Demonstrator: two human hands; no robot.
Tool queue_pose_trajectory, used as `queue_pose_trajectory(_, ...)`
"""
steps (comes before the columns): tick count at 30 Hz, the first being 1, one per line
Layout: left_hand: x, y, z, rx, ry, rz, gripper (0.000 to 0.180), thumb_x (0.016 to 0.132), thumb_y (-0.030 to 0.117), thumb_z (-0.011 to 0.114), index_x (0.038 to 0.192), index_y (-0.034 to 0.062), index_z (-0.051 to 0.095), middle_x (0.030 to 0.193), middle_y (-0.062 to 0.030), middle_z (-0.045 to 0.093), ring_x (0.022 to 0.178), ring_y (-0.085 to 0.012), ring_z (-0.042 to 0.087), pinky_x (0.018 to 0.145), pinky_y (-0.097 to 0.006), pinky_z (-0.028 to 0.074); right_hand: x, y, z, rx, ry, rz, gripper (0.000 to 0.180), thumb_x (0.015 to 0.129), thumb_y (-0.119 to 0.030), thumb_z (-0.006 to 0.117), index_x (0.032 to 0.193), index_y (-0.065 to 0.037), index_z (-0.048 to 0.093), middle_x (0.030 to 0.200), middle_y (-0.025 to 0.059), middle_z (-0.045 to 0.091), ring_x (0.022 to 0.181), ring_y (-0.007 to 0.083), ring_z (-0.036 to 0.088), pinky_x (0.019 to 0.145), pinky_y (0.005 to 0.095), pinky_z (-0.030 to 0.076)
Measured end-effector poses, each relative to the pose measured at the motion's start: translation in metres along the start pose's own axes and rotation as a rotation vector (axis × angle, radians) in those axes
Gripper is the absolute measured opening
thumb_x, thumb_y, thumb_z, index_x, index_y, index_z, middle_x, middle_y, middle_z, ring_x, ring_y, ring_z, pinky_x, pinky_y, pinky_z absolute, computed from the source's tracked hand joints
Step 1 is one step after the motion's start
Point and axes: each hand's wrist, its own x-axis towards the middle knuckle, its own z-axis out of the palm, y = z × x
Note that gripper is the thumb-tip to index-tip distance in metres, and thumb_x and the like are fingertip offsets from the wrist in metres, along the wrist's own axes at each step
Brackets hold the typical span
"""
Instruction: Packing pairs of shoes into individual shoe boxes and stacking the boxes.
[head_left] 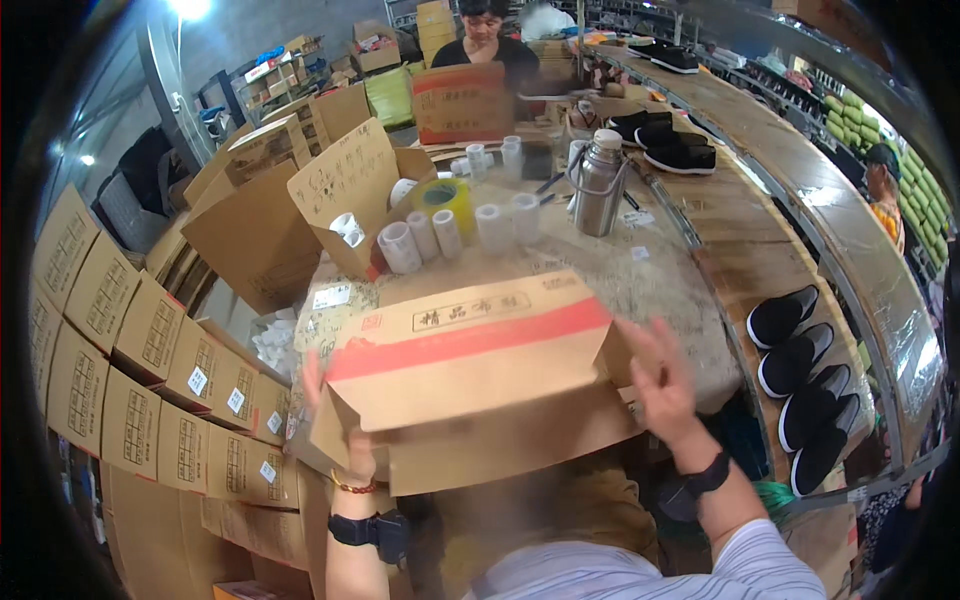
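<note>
Open cardboard box [470, 345] with a red stripe, tilted above the near side of the worktable [685, 310], its flaps spread toward the wearer. From my remote station I saw the left hand [358, 458] at its left end, fingers outside and thumb inside, grasping the end flap; part of that hand was hidden by the cardboard. The right hand [662, 385] stood at the right end with its fingers parted; motion blur kept me from telling whether it gripped the box or merely lay beside it.

Beyond the box I noted white rolls [400, 247] standing in a group, a ring of yellow tape [447, 205] just behind them, and a steel vacuum flask [600, 185] to their right. Stacked cartons [130, 430] filled the left side. Black slip-on shoes [815, 405] lined the wooden shelf [745, 265] at right. Across the table, a co-worker [483, 45] was behind another red-marked box [460, 105].
</note>
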Motion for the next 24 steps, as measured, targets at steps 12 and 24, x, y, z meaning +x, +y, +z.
queue_pose_trajectory(12, 0.054, -0.057, 0.048, -0.874, -0.336, -0.819, 0.049, 0.084, 0.018, 0.068, 0.125, 0.0036, 0.044, 0.112, -0.0086, 0.055, 0.099, -0.016, 0.056, 0.085, -0.03, 0.047, 0.078, -0.001, 0.06, -0.317, -0.239, -0.367, 0.025, 0.076, -0.006, 0.065, 0.102, -0.003, 0.066, 0.1, 0.0145, 0.066, 0.1, 0.0353, 0.06, 0.088, 0.0352, 0.047)
queue_pose_trajectory(24, 0.05, -0.027, 0.075, 0.304, -0.54, -0.523, 0.104, 0.058, 0.035, 0.084, 0.14, 0.0135, 0.024, 0.136, -0.0169, 0.041, 0.127, -0.0331, 0.038, 0.104, -0.048, 0.031, 0.109, 0.055, 0.031, -0.057, 0.244, -0.231, 0.018, 0.082, -0.008, 0.064, 0.098, -0.002, 0.063, 0.099, 0.0114, 0.063, 0.096, 0.0238, 0.06, 0.084, 0.0325, 0.047)
